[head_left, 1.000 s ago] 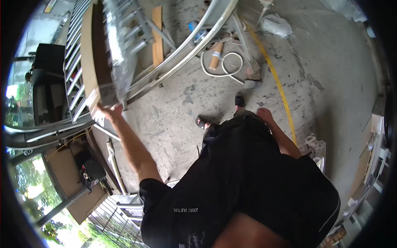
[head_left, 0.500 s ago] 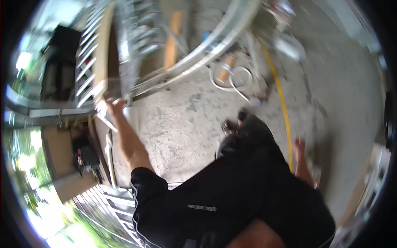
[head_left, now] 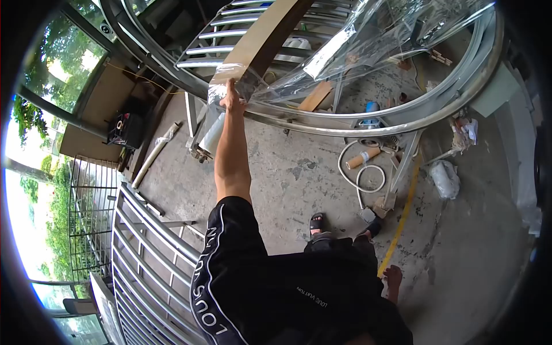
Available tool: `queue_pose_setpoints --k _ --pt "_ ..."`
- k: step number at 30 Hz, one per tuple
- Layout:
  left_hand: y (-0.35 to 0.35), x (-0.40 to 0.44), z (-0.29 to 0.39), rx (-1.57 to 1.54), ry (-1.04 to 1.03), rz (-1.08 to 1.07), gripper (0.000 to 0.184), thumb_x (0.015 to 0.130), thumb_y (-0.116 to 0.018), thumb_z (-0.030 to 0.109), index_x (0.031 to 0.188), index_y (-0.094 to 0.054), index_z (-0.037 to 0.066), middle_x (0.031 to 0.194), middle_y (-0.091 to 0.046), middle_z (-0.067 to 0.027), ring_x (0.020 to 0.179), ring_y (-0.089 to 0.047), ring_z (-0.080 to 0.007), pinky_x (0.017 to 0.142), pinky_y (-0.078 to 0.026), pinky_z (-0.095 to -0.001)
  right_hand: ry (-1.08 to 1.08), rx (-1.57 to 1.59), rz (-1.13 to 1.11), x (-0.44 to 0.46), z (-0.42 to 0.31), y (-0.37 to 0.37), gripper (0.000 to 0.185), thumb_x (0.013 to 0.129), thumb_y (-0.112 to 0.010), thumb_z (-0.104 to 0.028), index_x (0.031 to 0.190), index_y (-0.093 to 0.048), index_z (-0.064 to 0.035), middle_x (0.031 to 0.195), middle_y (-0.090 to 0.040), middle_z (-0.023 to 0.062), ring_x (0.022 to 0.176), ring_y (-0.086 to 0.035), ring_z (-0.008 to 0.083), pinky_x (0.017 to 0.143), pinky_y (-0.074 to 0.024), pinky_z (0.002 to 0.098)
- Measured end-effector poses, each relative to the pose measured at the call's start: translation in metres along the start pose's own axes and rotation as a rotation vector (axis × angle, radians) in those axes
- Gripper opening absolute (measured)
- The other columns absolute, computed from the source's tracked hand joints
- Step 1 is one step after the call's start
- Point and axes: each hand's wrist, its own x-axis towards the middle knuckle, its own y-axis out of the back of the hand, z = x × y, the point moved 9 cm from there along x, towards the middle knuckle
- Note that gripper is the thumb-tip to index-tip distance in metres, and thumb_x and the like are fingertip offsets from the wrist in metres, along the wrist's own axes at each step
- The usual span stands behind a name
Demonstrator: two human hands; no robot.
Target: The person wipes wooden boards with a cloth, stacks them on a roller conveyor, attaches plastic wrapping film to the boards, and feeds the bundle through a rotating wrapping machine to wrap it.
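Note:
My left hand (head_left: 232, 99) reaches forward to the near end of a long brown board (head_left: 248, 53). Its fingers are bent at clear plastic film (head_left: 330, 57) that wraps this end; the hand partly hides the contact. From there the film spreads rightward over a curved metal frame (head_left: 368, 122). Just below the hand is a pale roll (head_left: 213, 133), partly hidden by the forearm. My right hand (head_left: 393, 278) hangs low by my right leg, fingers loosely apart, with nothing in it.
Metal railings (head_left: 152, 230) stand at the lower left. On the concrete floor lie a white hose (head_left: 359, 187), a brown cardboard roll (head_left: 363, 157), a plastic-wrapped bundle (head_left: 444, 179) and a long tube (head_left: 155, 155). A yellow line (head_left: 407, 215) crosses the floor.
The view has swung, so the board, frame and film now appear farther right and sharper. My left hand stays at the board's end; my right hand still hangs low.

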Motion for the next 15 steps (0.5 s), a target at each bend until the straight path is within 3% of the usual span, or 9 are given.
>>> queue_pose_setpoints --k 2,6,8,11,15 --pt "-0.003 -0.004 -0.001 0.015 0.036 0.036 0.116 0.058 -0.078 0.048 0.133 -0.001 0.005 0.132 -0.035 -0.0195 0.109 -0.045 -0.0304 0.078 -0.043 -0.0452 0.207 -0.342 0.099 -0.003 -0.03 0.007 0.02 0.085 -0.057 -0.015 0.103 -0.058 -0.0067 0.075 -0.059 0.0047 0.053 -0.055 0.0131 0.041 -0.0409 0.0255" --pt "-0.004 -0.016 0.003 -0.037 -0.009 0.048 0.117 0.057 -0.078 0.047 0.134 0.0 0.005 0.13 -0.034 -0.0219 0.11 -0.044 -0.0326 0.079 -0.043 -0.0484 0.094 -0.013 0.055 -0.01 -0.009 0.008 0.019 0.087 -0.055 -0.015 0.105 -0.057 -0.0073 0.075 -0.059 0.0046 0.053 -0.055 0.0126 0.041 -0.0407 0.0246" --pt "-0.008 -0.02 0.003 -0.08 0.019 0.013 0.118 0.057 -0.078 0.048 0.134 0.0 0.005 0.129 -0.035 -0.0216 0.109 -0.044 -0.0332 0.079 -0.043 -0.0494 0.023 -0.121 0.032 -0.022 0.003 0.002 0.02 0.086 -0.057 -0.015 0.101 -0.06 -0.0023 0.076 -0.059 0.0043 0.06 -0.057 0.0137 0.048 -0.0454 0.0282" --pt "0.004 -0.013 0.001 0.053 0.062 0.128 0.119 0.056 -0.078 0.049 0.134 -0.001 0.005 0.128 -0.035 -0.0215 0.107 -0.045 -0.033 0.077 -0.043 -0.0485 0.045 -0.179 0.008 -0.053 -0.004 -0.013 0.017 0.084 -0.058 -0.015 0.094 -0.061 -0.0019 0.079 -0.06 0.0049 0.07 -0.059 0.0167 0.058 -0.0463 0.0314" --pt "0.006 0.004 -0.002 0.062 0.056 0.098 0.119 0.054 -0.079 0.051 0.134 -0.003 0.004 0.127 -0.036 -0.0216 0.103 -0.045 -0.032 0.075 -0.043 -0.047 0.08 -0.274 -0.031 -0.085 -0.019 -0.028 0.015 0.081 -0.061 -0.016 0.083 -0.062 -0.0013 0.083 -0.062 0.0058 0.084 -0.06 0.021 0.073 -0.0476 0.0361"
